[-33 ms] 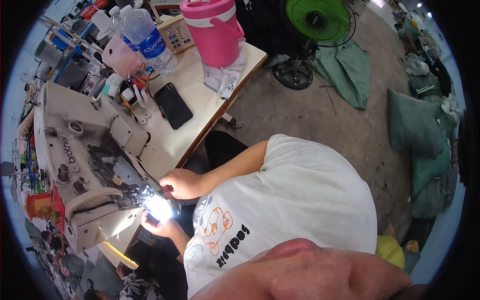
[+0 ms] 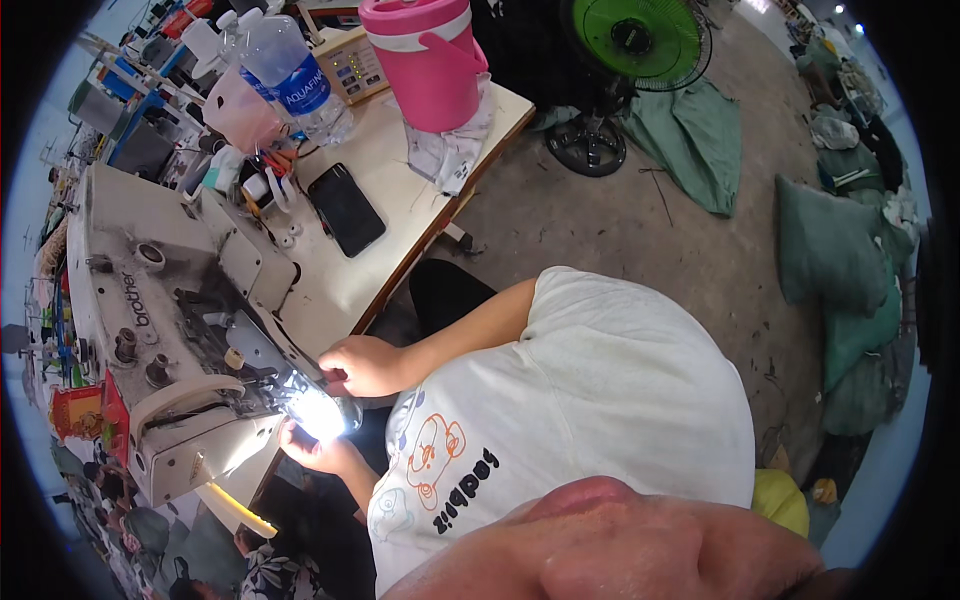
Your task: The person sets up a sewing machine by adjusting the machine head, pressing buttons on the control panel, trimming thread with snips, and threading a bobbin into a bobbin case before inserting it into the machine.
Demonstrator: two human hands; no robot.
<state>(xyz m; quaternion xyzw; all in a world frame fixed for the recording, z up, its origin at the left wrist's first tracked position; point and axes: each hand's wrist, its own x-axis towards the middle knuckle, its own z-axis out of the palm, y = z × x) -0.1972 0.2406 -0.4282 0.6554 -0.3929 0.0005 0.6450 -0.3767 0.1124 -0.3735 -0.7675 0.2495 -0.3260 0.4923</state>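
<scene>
A grey-white sewing machine, dusty and with an overhead handle, stands at the left. Its lamp throws a glaring bright spot on the needle area, washing out whatever lies there. Just above that spot in the picture, my right hand is closed, its fingers curled in against the machine's edge. Below the spot, my left hand is at the lit area, thumb and fingers drawn together. Glare and the fingers hide what either hand holds. Dark cloth shows beside the hands.
On the tabletop lie a black phone, a pink jug on cloth, plastic bottles, a control box and small tools. A green fan and green sacks are on the floor side.
</scene>
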